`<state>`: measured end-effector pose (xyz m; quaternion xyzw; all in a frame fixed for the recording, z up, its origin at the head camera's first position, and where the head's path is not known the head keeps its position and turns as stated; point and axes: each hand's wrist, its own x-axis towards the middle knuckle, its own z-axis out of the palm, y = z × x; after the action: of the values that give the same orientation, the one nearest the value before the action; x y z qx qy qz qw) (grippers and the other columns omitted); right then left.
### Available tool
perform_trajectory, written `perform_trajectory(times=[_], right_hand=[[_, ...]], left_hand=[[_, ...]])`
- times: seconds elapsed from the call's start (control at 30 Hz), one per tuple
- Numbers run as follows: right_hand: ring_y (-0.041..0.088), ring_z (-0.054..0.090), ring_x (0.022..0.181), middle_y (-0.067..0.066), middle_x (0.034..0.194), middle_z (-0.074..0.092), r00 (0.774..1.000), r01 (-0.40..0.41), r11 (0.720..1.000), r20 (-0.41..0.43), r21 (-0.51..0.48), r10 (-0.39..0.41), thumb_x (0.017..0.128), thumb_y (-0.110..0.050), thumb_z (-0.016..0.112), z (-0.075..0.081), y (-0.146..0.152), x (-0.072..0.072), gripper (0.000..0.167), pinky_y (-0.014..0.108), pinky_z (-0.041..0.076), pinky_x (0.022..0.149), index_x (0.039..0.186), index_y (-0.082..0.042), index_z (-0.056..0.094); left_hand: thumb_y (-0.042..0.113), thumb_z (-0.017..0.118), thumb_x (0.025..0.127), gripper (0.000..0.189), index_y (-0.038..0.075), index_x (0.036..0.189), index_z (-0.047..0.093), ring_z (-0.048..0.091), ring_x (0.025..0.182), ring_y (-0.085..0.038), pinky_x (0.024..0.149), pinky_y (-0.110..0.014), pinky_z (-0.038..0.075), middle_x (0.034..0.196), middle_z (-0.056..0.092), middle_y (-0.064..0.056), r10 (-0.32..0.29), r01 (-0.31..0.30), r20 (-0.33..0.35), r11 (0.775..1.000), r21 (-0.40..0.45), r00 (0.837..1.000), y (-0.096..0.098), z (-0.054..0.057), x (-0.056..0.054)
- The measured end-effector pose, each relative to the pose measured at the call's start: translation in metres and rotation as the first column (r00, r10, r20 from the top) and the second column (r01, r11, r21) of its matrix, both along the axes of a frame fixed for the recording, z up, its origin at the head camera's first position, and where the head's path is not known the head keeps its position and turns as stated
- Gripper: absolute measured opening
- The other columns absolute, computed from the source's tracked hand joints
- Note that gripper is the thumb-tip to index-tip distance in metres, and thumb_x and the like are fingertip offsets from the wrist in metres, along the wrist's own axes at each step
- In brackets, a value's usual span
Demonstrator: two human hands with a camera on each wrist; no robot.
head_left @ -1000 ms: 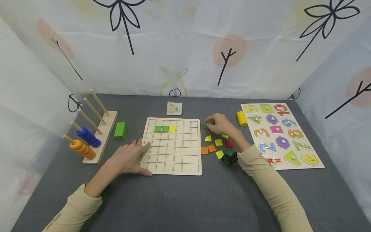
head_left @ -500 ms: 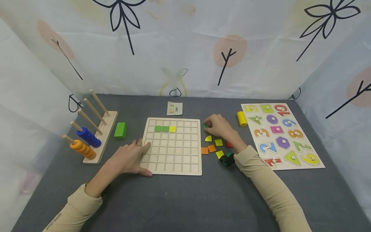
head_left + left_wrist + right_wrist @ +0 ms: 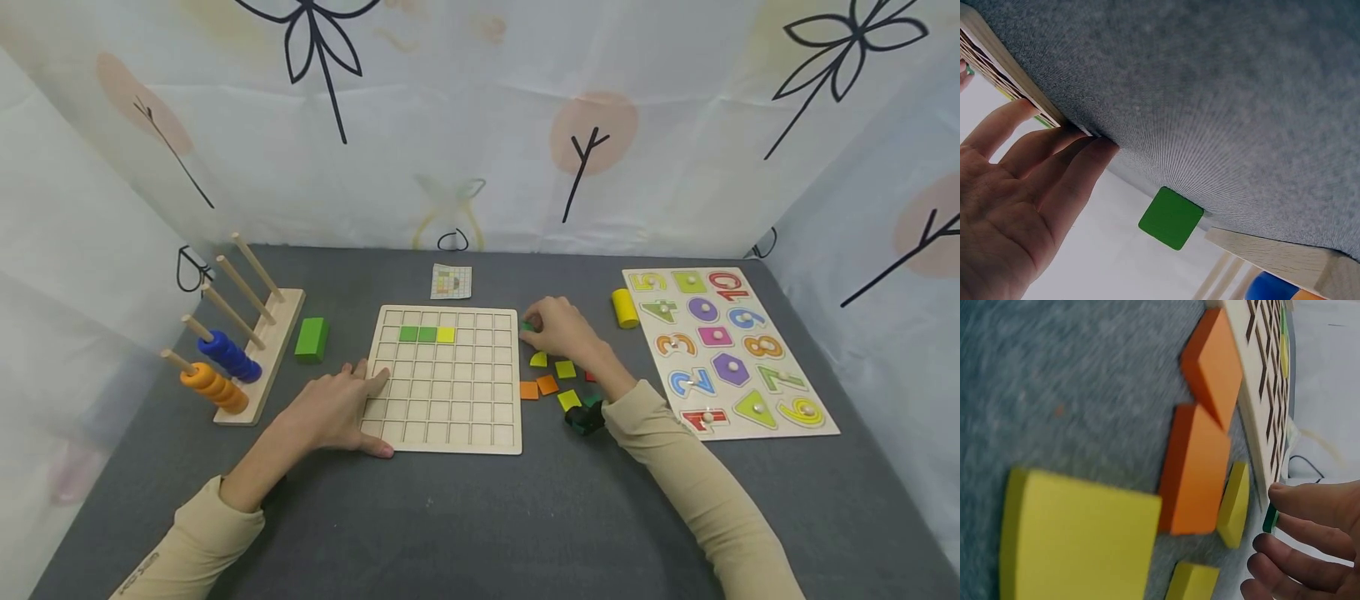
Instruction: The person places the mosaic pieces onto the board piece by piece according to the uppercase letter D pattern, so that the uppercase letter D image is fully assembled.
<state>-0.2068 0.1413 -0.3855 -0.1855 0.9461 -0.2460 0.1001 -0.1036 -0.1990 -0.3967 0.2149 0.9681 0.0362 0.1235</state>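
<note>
A wooden grid board [image 3: 442, 408] lies mid-table, with two green tiles [image 3: 417, 334] and one yellow tile [image 3: 446, 335] set in its second row. My left hand [image 3: 330, 408] rests on the board's left edge, fingers spread, thumb at the near corner; the left wrist view shows its fingers [image 3: 1066, 181] along that edge. Just off the board's right side, my right hand [image 3: 558, 327] pinches a small green tile [image 3: 1270, 517] between thumb and fingers. Below this hand lie loose tiles: orange ones [image 3: 1194, 469], yellow ones [image 3: 1085, 531] and a red one [image 3: 590, 377], partly hidden by the wrist.
A small pattern card [image 3: 452, 282] lies behind the board. To the left are a green block [image 3: 311, 340] and a peg stacker [image 3: 277, 321] with blue and orange rings. At the right stand a yellow cylinder [image 3: 624, 308] and a number-and-shape puzzle board [image 3: 731, 354].
My right hand has picked up the green tile and shifted slightly left toward the board with it. The left hand has stayed in place on the board.
</note>
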Motion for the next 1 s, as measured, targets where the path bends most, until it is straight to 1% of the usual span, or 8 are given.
perform_trajectory(times=[0.1, 0.2, 0.3, 0.4, 0.53, 0.7, 0.9, 1.0], right_hand=[[0.013, 0.054, 0.053, 0.018, 0.091, 0.074, 1.000, -0.012, 1.000, 0.004, -0.016, 0.012, 0.094, -0.014, 0.072, 0.002, -0.004, 0.002, 0.033, 0.027, 0.047, 0.058, 0.122, 0.003, 0.072], [0.017, 0.066, 0.065, 0.019, 0.102, 0.077, 1.000, -0.024, 0.999, 0.003, -0.022, 0.024, 0.094, -0.015, 0.073, 0.005, -0.008, 0.004, 0.034, 0.033, 0.056, 0.068, 0.122, 0.004, 0.072], [0.020, 0.070, 0.069, 0.020, 0.102, 0.077, 0.999, -0.036, 0.999, 0.005, -0.015, 0.036, 0.094, -0.015, 0.072, 0.007, -0.014, 0.006, 0.034, 0.036, 0.059, 0.072, 0.122, 0.003, 0.072], [0.018, 0.068, 0.064, 0.019, 0.098, 0.077, 0.999, -0.045, 0.999, 0.006, -0.010, 0.045, 0.093, -0.014, 0.073, 0.008, -0.020, 0.009, 0.032, 0.031, 0.057, 0.066, 0.120, 0.002, 0.073], [0.012, 0.061, 0.055, 0.019, 0.097, 0.077, 0.998, -0.060, 0.998, -0.002, -0.024, 0.060, 0.093, -0.014, 0.073, 0.009, -0.027, 0.013, 0.030, 0.023, 0.049, 0.057, 0.119, 0.001, 0.075], [0.011, 0.051, 0.049, 0.018, 0.093, 0.077, 0.995, -0.098, 0.994, -0.008, -0.057, 0.098, 0.093, -0.012, 0.070, 0.010, -0.035, 0.016, 0.030, 0.022, 0.039, 0.054, 0.119, 0.001, 0.075], [0.014, 0.059, 0.059, 0.017, 0.095, 0.077, 0.992, -0.127, 0.991, -0.006, -0.048, 0.127, 0.093, -0.013, 0.071, 0.010, -0.047, 0.018, 0.029, 0.022, 0.043, 0.060, 0.118, 0.001, 0.075], [0.013, 0.059, 0.064, 0.014, 0.091, 0.076, 0.990, -0.139, 0.990, -0.010, -0.031, 0.138, 0.094, -0.015, 0.073, 0.008, -0.052, 0.018, 0.029, 0.022, 0.043, 0.062, 0.118, 0.000, 0.075]], left_hand=[[0.074, 0.085, 0.061, 0.115, 0.006, 0.148, 0.053, 0.053, 0.129, -0.061, 0.089, -0.066, 0.053, 0.147, 0.047, -0.041, -0.001, 0.001, 0.002, 1.000, 0.001, 1.000, 0.000, 0.000, 0.000], [0.074, 0.085, 0.061, 0.115, 0.006, 0.148, 0.053, 0.053, 0.129, -0.061, 0.089, -0.066, 0.053, 0.147, 0.048, -0.041, -0.001, 0.001, -0.001, 1.000, 0.001, 1.000, 0.000, 0.000, 0.000], [0.073, 0.085, 0.061, 0.114, 0.006, 0.148, 0.054, 0.053, 0.129, -0.061, 0.089, -0.066, 0.054, 0.146, 0.048, -0.041, 0.000, 0.000, -0.005, 1.000, 0.003, 1.000, 0.000, 0.000, 0.001], [0.073, 0.086, 0.061, 0.114, 0.006, 0.148, 0.054, 0.054, 0.128, -0.061, 0.088, -0.066, 0.054, 0.146, 0.048, -0.041, 0.000, 0.000, -0.010, 1.000, 0.006, 1.000, 0.000, 0.000, 0.001], [0.072, 0.086, 0.061, 0.113, 0.006, 0.147, 0.055, 0.053, 0.128, -0.061, 0.088, -0.066, 0.054, 0.146, 0.048, -0.041, 0.000, 0.000, -0.012, 1.000, 0.006, 1.000, 0.000, 0.001, 0.001], [0.071, 0.086, 0.062, 0.113, 0.005, 0.148, 0.054, 0.053, 0.129, -0.061, 0.089, -0.067, 0.053, 0.147, 0.048, -0.040, 0.003, -0.003, -0.007, 1.000, 0.006, 1.000, 0.000, 0.001, 0.001], [0.071, 0.087, 0.062, 0.113, 0.004, 0.147, 0.054, 0.053, 0.129, -0.061, 0.091, -0.069, 0.052, 0.146, 0.048, -0.041, 0.006, -0.006, -0.002, 1.000, 0.003, 1.000, 0.001, 0.000, 0.001], [0.070, 0.087, 0.062, 0.113, 0.004, 0.147, 0.054, 0.053, 0.129, -0.061, 0.093, -0.070, 0.051, 0.145, 0.049, -0.041, 0.006, -0.006, -0.003, 1.000, 0.001, 1.000, 0.001, -0.001, 0.001]])
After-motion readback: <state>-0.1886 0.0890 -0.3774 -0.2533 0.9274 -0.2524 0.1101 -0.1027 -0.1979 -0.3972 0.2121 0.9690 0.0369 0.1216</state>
